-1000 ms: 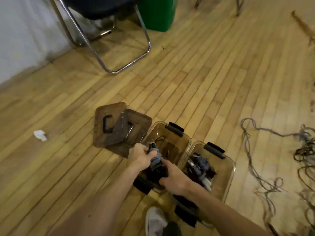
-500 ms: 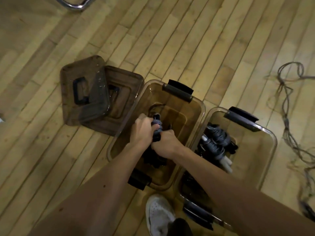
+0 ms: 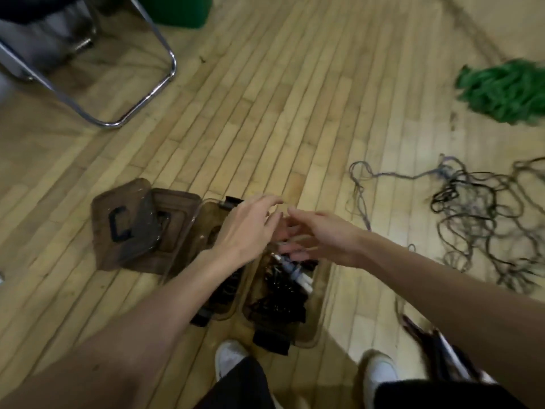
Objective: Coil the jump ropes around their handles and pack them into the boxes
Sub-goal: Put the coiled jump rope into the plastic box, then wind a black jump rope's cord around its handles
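Note:
Two brown see-through boxes stand side by side on the wood floor. The left box (image 3: 206, 219) is mostly hidden under my left forearm. The right box (image 3: 320, 314) holds several coiled jump ropes (image 3: 283, 287) with black and white handles. My left hand (image 3: 250, 228) and my right hand (image 3: 327, 237) hover above the boxes with fingers spread and relaxed, holding nothing. Loose tangled jump ropes (image 3: 477, 219) lie on the floor to the right.
Two brown lids (image 3: 126, 225) with black handles lie stacked left of the boxes. A chrome chair frame (image 3: 141, 93) and a green bin (image 3: 177, 10) stand at the back left. A green bundle (image 3: 507, 90) lies far right. My white shoes (image 3: 230, 358) are below.
Both hands have let go of the coiled rope they gripped over the left box and lifted up, fingers spread. The view has tilted up and right, showing more loose ropes.

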